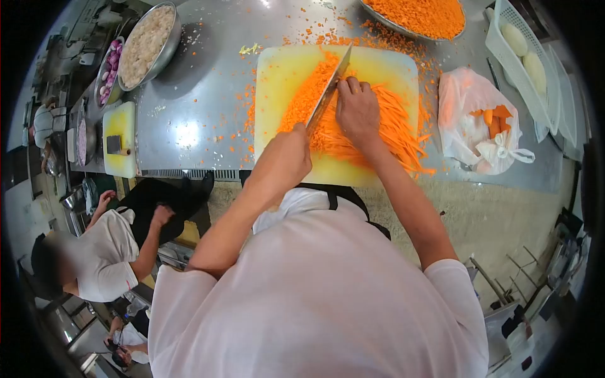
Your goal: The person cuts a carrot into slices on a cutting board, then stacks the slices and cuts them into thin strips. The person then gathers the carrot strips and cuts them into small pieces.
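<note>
My left hand (283,159) is closed round the handle of a kitchen knife (329,89), whose long blade points up and to the right over the cutting board (277,63). To the right of the blade, my right hand (358,113) presses down with bent fingers on a pile of carrot strips (397,135). Finely chopped carrot (305,101) lies left of the blade. Between the right fingers the strips are mostly hidden.
A bowl of chopped carrot (419,16) stands at the back. On the right are a plastic bag (460,107) with carrot pieces and a white basket (523,69). To the left stand a bowl of pale chopped food (148,47) and a small board (120,160). A person (104,252) is at left.
</note>
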Available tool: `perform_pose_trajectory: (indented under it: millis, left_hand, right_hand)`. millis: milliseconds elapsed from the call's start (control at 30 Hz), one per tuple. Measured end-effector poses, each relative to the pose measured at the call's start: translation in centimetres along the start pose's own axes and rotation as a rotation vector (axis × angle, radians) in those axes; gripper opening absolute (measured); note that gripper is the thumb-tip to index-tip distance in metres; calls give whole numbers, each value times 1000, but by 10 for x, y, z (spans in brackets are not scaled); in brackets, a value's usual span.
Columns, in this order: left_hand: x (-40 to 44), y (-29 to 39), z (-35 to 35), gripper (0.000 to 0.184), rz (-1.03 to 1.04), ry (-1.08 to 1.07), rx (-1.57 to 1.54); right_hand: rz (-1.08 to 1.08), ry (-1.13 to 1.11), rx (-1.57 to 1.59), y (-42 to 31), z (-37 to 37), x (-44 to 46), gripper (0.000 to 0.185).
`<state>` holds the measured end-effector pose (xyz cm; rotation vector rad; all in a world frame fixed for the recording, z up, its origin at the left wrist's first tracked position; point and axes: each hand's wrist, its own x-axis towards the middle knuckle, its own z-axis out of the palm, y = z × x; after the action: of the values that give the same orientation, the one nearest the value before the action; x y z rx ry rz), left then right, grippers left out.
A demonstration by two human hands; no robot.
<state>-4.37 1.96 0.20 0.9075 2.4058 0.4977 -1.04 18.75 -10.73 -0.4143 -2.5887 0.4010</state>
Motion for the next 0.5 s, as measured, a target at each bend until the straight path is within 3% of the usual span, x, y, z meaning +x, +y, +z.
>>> perform_pose_trajectory:
  millis: [33,167,267,367,500]
  left_hand:
    - [-6,-1,5,13,-50,-19,-24]
    - [34,-19,41,14,104,119,-50]
    - [4,5,0,13,-4,31,-74]
    - [-7,-6,30,13,-55,25,-66]
    - [45,-19,46,13,102,179,-78]
  right_hand:
    - [-5,5,-5,0,0,-2,16]
    - [25,-33,-38,0,-1,-1,16]
    - [19,-20,-15,-2,-2,4,16]
    - [-6,-2,-18,1,-1,-1,16]
    - [26,-62,-10,0,-2,-1,16]
